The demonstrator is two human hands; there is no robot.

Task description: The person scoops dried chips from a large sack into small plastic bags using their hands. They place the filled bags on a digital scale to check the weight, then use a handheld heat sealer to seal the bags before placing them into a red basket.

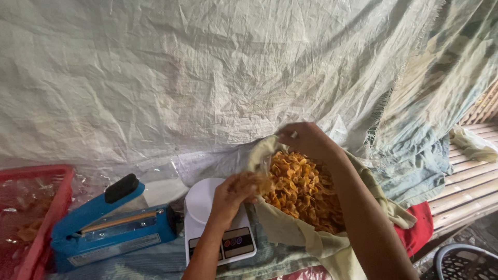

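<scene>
1. Holding a small clear plastic bag (258, 173) of chips, the left hand (232, 194) has its fingers curled shut around the bottom of the bag. The bag is partly full of golden chips.

2. The right hand (306, 139) is above and to the right of the left hand. Its fingers pinch the top edge of the clear bag and pull it up. The pinch looks tight, but the fingertips are partly hidden.

3. Just to the right of the left hand sits the big cream cloth sack (306, 236), open at the top. Inside it is a pile of golden curled chips (303, 194). The small bag hangs right over the sack's edge.

4. To do this step well, the person should likely keep the bag's mouth wide and hold it over the sack, so any chips that fall land back in the pile. A soft grip is best, since chips break easily.

5. Both arms reach up from the bottom of the view. The right arm is bent and crosses over the sack. The left arm goes up straight.

6. Under the left wrist is a white round-topped kitchen scale (218, 228). Farther left sit a blue heat sealer with a black knob (111, 228) and a red plastic basket (49, 218).
</scene>
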